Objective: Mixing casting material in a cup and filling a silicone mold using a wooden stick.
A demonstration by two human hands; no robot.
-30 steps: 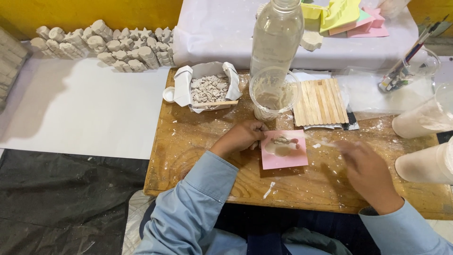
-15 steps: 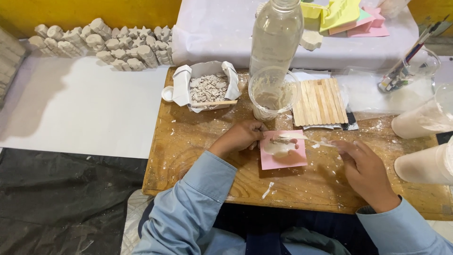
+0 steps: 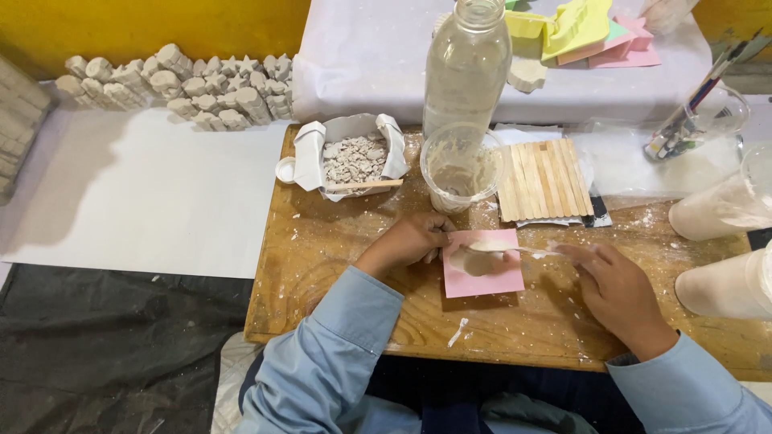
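Two white bags [image 3: 736, 241] cut off at right edge; left hand [image 3: 410, 241] hides the pink mould's [image 3: 482, 277] left rim.

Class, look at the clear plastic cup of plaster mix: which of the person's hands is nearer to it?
Left. The left hand rests at the pink mould's left edge, just below the clear plastic cup. The right hand holds a spoon, farther right and lower.

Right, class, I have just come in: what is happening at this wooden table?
A person in a blue shirt works at a wooden board. The left hand steadies a pink mould, and the right hand holds a spoon over it, loaded with pale paste. Behind stand a plastic cup smeared with the paste, a clear bottle, a row of wooden sticks and a box of grey chips.
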